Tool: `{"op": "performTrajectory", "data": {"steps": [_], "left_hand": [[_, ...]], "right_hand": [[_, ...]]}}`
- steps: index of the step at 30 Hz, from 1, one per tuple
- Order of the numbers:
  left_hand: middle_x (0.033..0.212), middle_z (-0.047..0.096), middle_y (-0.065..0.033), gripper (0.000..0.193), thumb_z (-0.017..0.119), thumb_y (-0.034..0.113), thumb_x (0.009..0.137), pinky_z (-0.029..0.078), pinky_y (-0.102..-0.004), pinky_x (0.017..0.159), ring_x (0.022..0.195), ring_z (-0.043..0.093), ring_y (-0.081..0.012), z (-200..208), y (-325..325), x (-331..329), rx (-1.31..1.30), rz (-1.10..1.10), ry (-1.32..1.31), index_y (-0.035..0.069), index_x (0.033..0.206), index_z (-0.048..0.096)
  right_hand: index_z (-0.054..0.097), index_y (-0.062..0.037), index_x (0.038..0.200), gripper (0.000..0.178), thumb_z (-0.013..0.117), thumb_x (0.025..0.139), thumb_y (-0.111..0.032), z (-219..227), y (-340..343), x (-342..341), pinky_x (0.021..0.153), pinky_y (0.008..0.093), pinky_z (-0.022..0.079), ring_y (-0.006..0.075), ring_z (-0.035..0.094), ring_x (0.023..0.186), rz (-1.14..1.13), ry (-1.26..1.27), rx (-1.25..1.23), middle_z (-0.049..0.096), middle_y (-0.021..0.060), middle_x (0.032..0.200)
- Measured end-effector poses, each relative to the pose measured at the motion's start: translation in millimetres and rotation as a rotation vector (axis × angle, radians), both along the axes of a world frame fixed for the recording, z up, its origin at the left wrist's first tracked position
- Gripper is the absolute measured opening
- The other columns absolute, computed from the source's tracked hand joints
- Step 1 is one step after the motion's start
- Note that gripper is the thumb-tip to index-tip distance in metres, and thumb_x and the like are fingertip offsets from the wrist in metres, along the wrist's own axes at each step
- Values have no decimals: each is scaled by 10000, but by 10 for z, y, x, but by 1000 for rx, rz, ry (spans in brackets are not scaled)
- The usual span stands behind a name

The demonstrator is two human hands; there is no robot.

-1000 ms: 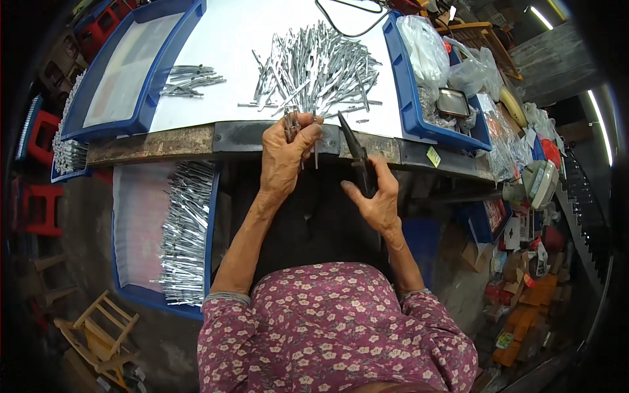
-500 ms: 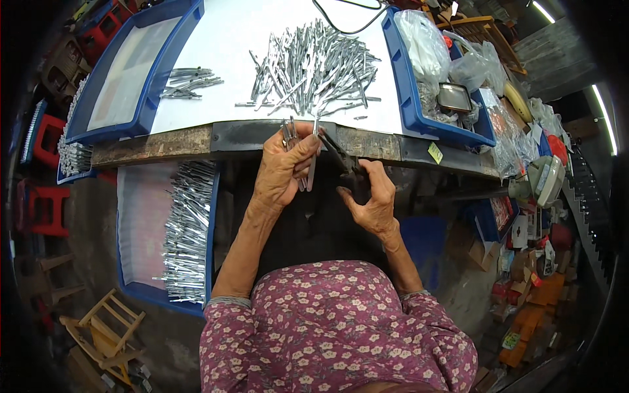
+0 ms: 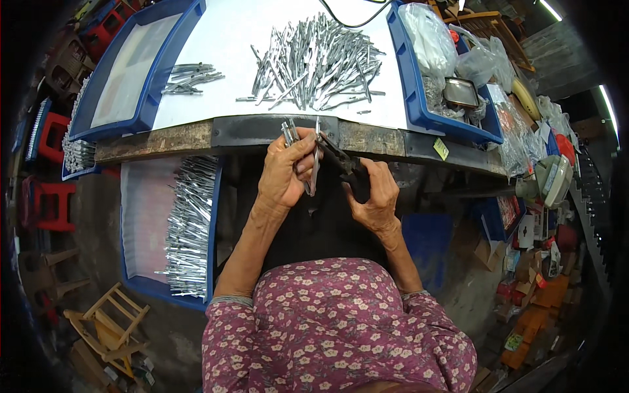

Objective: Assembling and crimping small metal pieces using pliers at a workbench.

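Observation:
Just off the table's near edge, my left hand [image 3: 280, 173] is closed around several slim silvery metal strips [image 3: 288, 133]. One strip [image 3: 316, 160] stands apart, pinched upright between thumb and fingers. My right hand [image 3: 379, 200] grips dark-handled pliers [image 3: 347, 166], whose jaws reach that strip near its upper part. Whether the jaws bite on it is too small to tell. Beyond my hands, a large heap of similar metal strips [image 3: 318, 62] lies on the white tabletop [image 3: 229, 39]. A smaller group of strips [image 3: 193, 78] lies left of it.
A blue tray [image 3: 145, 108] with a pale lining sits at the table's left. On the right, another blue tray [image 3: 419, 121] holds plastic bags and a small metal dish. Below the table at left, a blue bin [image 3: 211, 236] contains many strips. A wooden folding stool [image 3: 111, 327] stands on the floor.
The pinched strip has tilted slightly, and the right hand has closed a little more around the pliers' handles. Both hands stay at nearly the same place; the whole view has shifted slightly.

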State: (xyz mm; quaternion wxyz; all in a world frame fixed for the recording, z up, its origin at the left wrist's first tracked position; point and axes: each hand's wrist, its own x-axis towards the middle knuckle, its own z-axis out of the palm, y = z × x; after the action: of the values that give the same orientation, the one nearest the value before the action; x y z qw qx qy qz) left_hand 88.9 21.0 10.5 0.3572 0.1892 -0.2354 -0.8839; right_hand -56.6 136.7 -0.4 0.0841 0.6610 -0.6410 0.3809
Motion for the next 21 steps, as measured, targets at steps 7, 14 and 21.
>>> {"op": "performTrajectory", "data": {"steps": [7, 14, 21], "left_hand": [[649, 479, 9, 98, 533, 81, 860, 247, -169, 408, 462, 331, -28, -1, 51, -30, -6, 55, -25, -2, 911, 544], [679, 466, 20, 77, 551, 72, 863, 360, -194, 519, 582, 421, -50, 24, 142, -74, -893, 545, -613, 20, 848, 496], [745, 542, -145, 303, 556, -55, 644, 469, -333, 525, 639, 578, -286, 39, -60, 73, -1873, 703, -546, -40, 945, 519]], "right_hand": [[484, 10, 1024, 468, 713, 620, -48, -36, 17, 37, 604, 356, 430, 336, 524, 698, 10, -59, 72, 498, 170, 816], [532, -14, 917, 353, 685, 617, -122, 199, 69, 241, 576, 263, 374, 117, 458, 643, 180, -834, 465, 480, 7, 711], [554, 16, 875, 366, 659, 592, -190, 196, 202, 87, 532, 217, 329, 86, 434, 600, 426, -1286, 642, 475, 9, 677]]}}
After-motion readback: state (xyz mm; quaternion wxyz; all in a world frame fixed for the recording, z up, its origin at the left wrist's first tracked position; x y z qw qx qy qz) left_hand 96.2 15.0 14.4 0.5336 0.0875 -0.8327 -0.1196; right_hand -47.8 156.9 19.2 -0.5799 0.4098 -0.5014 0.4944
